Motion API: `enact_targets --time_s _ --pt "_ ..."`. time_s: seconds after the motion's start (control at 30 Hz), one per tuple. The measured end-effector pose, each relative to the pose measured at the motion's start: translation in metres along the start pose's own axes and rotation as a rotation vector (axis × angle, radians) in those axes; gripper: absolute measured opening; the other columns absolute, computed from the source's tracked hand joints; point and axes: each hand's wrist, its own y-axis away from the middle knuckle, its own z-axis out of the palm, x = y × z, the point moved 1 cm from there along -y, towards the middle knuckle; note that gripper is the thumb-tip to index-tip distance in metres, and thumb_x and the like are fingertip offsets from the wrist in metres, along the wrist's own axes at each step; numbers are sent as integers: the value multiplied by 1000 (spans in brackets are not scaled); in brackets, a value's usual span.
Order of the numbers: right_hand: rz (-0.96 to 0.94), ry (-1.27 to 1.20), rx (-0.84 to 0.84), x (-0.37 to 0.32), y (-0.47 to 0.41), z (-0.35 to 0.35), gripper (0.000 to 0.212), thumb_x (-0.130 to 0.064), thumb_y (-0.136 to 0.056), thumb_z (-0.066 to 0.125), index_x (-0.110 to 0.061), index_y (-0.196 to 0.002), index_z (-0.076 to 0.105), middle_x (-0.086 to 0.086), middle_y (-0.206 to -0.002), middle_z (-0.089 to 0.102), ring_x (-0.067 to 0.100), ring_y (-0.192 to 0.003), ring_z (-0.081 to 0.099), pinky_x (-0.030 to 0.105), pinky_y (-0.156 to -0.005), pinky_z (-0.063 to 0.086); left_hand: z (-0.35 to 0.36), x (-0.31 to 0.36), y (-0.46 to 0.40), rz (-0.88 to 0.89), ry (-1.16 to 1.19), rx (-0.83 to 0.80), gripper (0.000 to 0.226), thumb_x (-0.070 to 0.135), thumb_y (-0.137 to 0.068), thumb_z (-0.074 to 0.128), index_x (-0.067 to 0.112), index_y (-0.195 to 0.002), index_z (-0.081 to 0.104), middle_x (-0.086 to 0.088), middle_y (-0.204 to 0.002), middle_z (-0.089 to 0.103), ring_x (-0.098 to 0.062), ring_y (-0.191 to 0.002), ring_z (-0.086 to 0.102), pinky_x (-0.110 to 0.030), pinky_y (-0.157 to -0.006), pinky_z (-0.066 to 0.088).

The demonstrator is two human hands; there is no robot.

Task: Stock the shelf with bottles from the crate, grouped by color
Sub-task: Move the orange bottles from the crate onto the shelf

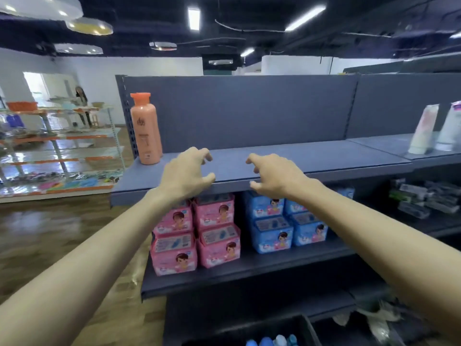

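At the far left of the grey top shelf (299, 156) stands an upright orange bottle (146, 128) with an orange cap, close to the shelf's left upright and against the back panel. The left hand (185, 174) hovers over the front part of that shelf, just right of the bottle and apart from it, its fingers loosely curled and spread, holding nothing. A short gap of bare shelf separates it from the right hand (272, 177), which hangs at the same height above the front edge, fingers likewise bent and relaxed with nothing between them. Under the hands, on the next shelf down, pink packs (197, 233) printed with a cartoon child are stacked in two columns on the left, and blue packs (284, 226) of the same kind sit beside them on the right. Further right on the top level, on the adjoining shelf section, two pale upright tubes (424, 129) stand well apart from both hands. At the bottom edge of the view, below the shelves, a dark crate (305, 328) holds several bottles (273, 341); only their blue and whitish tops show, so their number cannot be told.
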Motion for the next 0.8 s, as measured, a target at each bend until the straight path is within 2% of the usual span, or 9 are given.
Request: enact_targets --time_s 0.13,0.27,0.37,0.57,0.67,0.8 --pt "12 46 -41 23 30 24 44 -34 -87 60 -17 -125 47 11 -116 65 37 -103 61 41 -82 51 28 42 22 105 -42 21 36 35 -83 62 23 -117 57 0 -110 55 -23 -104 55 -37 -75 47" --pt "28 -4 -60 37 50 52 44 -33 -86 59 -19 -126 48 8 -117 65 34 -102 62 42 -82 52 69 63 48 170 -17 -18 37 35 -83 60 23 -118 55 1 -109 53 -23 -104 54 -39 -74 50" --pt "30 -34 -123 41 72 90 42 -33 -87 58 -18 -124 47 7 -116 64 34 -103 61 43 -81 52 114 64 81 153 -9 -141 39 36 -83 59 25 -120 53 2 -110 53 -23 -105 54 -39 -73 50" --pt "3 -93 -365 33 132 189 45 -35 -90 60 -16 -129 46 10 -118 62 35 -106 60 40 -77 47 214 54 168 51 46 -410 37 37 -83 60 21 -116 52 2 -105 56 -23 -103 55 -40 -75 50" --pt "16 -139 -522 25 164 245 44 -32 -87 60 -17 -126 48 7 -112 63 33 -99 61 38 -75 48 255 49 214 -32 96 -543 36 36 -82 61 22 -115 54 2 -104 56 -22 -101 57 -38 -73 50" --pt "42 -170 -694 14 204 305 35 -22 -87 56 -15 -121 48 8 -112 62 33 -93 59 34 -69 38 301 36 278 -165 115 -729 36 35 -83 60 21 -115 54 0 -105 57 -26 -99 59 -38 -73 48"
